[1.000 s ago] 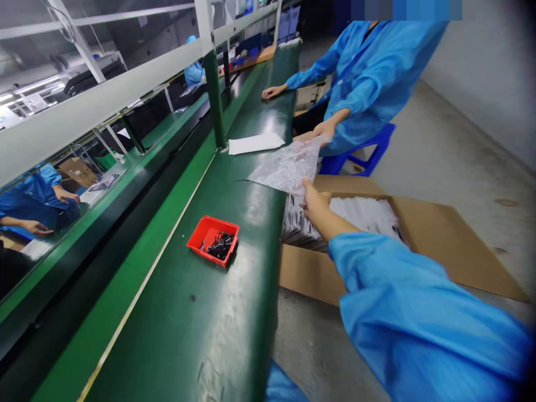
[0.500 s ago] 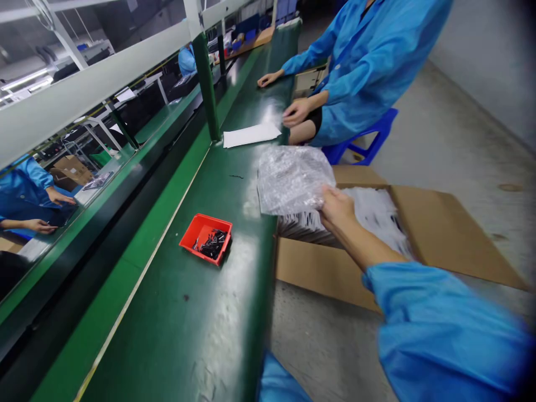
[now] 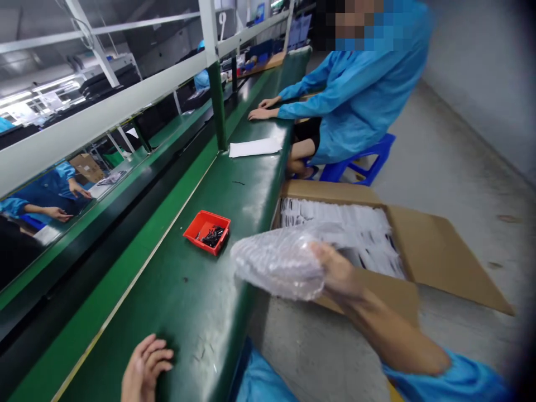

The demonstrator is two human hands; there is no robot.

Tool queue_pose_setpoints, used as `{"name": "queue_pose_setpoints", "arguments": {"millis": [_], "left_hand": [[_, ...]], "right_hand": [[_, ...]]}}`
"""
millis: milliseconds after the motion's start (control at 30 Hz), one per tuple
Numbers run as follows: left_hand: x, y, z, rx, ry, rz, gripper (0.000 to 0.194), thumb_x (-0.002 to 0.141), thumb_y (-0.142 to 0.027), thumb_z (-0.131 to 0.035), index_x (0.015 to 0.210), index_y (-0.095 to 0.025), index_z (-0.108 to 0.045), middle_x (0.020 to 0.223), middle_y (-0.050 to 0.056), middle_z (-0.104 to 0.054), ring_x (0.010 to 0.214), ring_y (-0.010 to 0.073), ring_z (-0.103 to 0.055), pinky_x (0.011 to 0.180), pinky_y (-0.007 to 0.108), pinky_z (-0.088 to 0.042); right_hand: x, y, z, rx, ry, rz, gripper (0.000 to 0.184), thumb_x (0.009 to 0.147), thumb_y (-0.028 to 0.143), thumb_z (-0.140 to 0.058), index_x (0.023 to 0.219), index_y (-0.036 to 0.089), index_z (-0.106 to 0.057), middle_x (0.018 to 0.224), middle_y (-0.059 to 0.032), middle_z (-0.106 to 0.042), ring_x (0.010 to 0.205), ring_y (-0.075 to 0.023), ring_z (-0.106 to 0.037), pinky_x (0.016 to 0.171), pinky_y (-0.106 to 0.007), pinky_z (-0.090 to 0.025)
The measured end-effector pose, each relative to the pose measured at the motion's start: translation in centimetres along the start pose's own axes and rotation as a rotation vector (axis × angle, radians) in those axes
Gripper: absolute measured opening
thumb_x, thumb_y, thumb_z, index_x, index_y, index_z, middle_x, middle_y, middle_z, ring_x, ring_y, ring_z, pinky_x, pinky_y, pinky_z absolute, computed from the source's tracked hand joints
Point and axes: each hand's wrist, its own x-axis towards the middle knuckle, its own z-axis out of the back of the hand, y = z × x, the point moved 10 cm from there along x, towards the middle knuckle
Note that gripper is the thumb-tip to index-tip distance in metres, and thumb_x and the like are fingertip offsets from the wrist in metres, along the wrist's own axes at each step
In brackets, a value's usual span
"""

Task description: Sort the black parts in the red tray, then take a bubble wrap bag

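Observation:
My right hand grips a crumpled sheet of clear bubble wrap and holds it over the near edge of the green belt. My left hand lies on the belt at the bottom of the view, fingers spread and holding nothing. A small red tray with black parts in it sits on the belt ahead of the bubble wrap. Beside the belt, on the floor, an open cardboard box holds rows of white packets.
A co-worker in a blue coat sits on a blue stool further along, both hands on the belt. A white sheet lies near them. A green post and white rails run along the left. Another person's arms show beyond the line.
My right hand has carried the bubble wrap away from the co-worker and back toward me. My left hand has come into view on the belt. The co-worker's hand has returned to the belt.

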Motion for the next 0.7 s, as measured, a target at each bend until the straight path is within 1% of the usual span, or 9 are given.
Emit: {"name": "queue_pose_setpoints", "arguments": {"millis": [67, 133, 233, 300, 400, 467, 533, 633, 700], "left_hand": [[-0.2, 1.7, -5.2, -0.091, 0.198, 0.099, 0.059, 0.079, -0.064, -0.072, 0.117, -0.019, -0.072, 0.112, 0.018, -0.073, 0.095, 0.032, -0.071, 0.078, 0.041, -0.056], [-0.6, 2.8, -8.6, -0.172, 0.318, 0.233, 0.062, 0.084, -0.068, -0.064, 0.118, -0.017, -0.072, 0.119, 0.019, -0.071, 0.109, 0.0353, -0.068, 0.093, 0.046, -0.053], [-0.7, 2.0, -9.7, -0.332, 0.391, 0.327, 0.074, 0.087, -0.076, -0.05, 0.12, -0.013, -0.07, 0.124, 0.02, -0.069, 0.123, 0.04, -0.061, 0.107, 0.053, -0.044], [-0.1, 0.1, -7.5, -0.413, 0.363, 0.274, 0.078, 0.087, -0.078, -0.05, 0.122, -0.011, -0.068, 0.123, 0.021, -0.069, 0.124, 0.04, -0.06, 0.109, 0.053, -0.043], [0.6, -3.1, -0.3, -0.403, 0.11, 0.088, 0.054, 0.085, -0.059, -0.069, 0.113, -0.012, -0.07, 0.107, 0.014, -0.074, 0.105, 0.0305, -0.07, 0.098, 0.043, -0.051], [-0.2, -5.3, 5.5, -0.355, -0.131, -0.078, 0.044, 0.074, -0.045, -0.085, 0.103, -0.014, -0.072, 0.095, 0.009, -0.076, 0.091, 0.0243, -0.072, 0.088, 0.034, -0.054], [-1.7, -6.9, 9.7, -0.322, -0.292, -0.202, 0.046, 0.065, -0.038, -0.091, 0.099, -0.014, -0.074, 0.093, 0.008, -0.077, 0.085, 0.0215, -0.071, 0.082, 0.03, -0.054], [-3.9, -7.7, 13.6, -0.309, -0.444, -0.301, 0.049, 0.058, -0.039, -0.095, 0.095, -0.014, -0.074, 0.085, 0.005, -0.076, 0.074, 0.0166, -0.068, 0.074, 0.027, -0.052], [-4.8, -7.6, 14.9, -0.298, -0.492, -0.334, 0.047, 0.056, -0.039, -0.095, 0.09, -0.014, -0.074, 0.081, 0.003, -0.074, 0.07, 0.014, -0.065, 0.07, 0.024, -0.05]], "right_hand": [[-2.0, 0.3, -8.0, 0.09, 0.343, -0.04, 0.06, 0.09, 0.072, -0.064, 0.062, 0.019, -0.061, 0.05, -0.0029, -0.054, 0.04, -0.0128, -0.043, 0.039, -0.025, -0.035], [-4.6, 0.8, -15.9, 0.184, 0.667, -0.04, 0.07, 0.086, 0.08, -0.06, 0.054, 0.018, -0.054, 0.048, -0.0011, -0.05, 0.041, -0.0111, -0.041, 0.04, -0.023, -0.032], [-9.1, 1.2, -25.5, 0.302, 1.097, -0.042, 0.077, 0.079, 0.087, -0.06, 0.05, 0.017, -0.049, 0.049, 0.0003, -0.047, 0.044, -0.0095, -0.04, 0.045, -0.022, -0.035], [-12.5, 1.2, -29.6, 0.368, 1.361, -0.076, 0.077, 0.073, 0.085, -0.069, 0.047, 0.018, -0.042, 0.045, 0.0046, -0.038, 0.043, -0.007, -0.03, 0.042, -0.021, -0.027], [-15.6, -0.6, -32.4, 0.237, 1.565, -0.14, 0.077, 0.078, 0.085, -0.063, 0.049, 0.021, -0.033, 0.048, 0.0068, -0.029, 0.047, -0.0084, -0.024, 0.046, -0.024, -0.021], [-15.7, -2.3, -33.3, 0.109, 1.553, -0.147, 0.075, 0.083, 0.085, -0.055, 0.052, 0.022, -0.029, 0.05, 0.0065, -0.026, 0.049, -0.0098, -0.023, 0.048, -0.026, -0.019], [-15.6, -3.9, -34.1, 0.031, 1.553, -0.144, 0.07, 0.089, 0.078, -0.056, 0.055, 0.022, -0.03, 0.053, 0.0061, -0.025, 0.051, -0.0109, -0.024, 0.051, -0.027, -0.019], [-14.0, -6.7, -35.3, -0.185, 1.46, -0.076, 0.055, 0.085, 0.067, -0.07, 0.061, 0.02, -0.053, 0.061, 0.0013, -0.048, 0.06, -0.0162, -0.044, 0.059, -0.027, -0.036], [-13.0, -8.4, -36.3, -0.213, 1.409, -0.112, 0.048, 0.078, 0.068, -0.076, 0.089, 0.021, -0.072, 0.083, -0.0064, -0.067, 0.078, -0.026, -0.061, 0.072, -0.034, -0.049]]}}
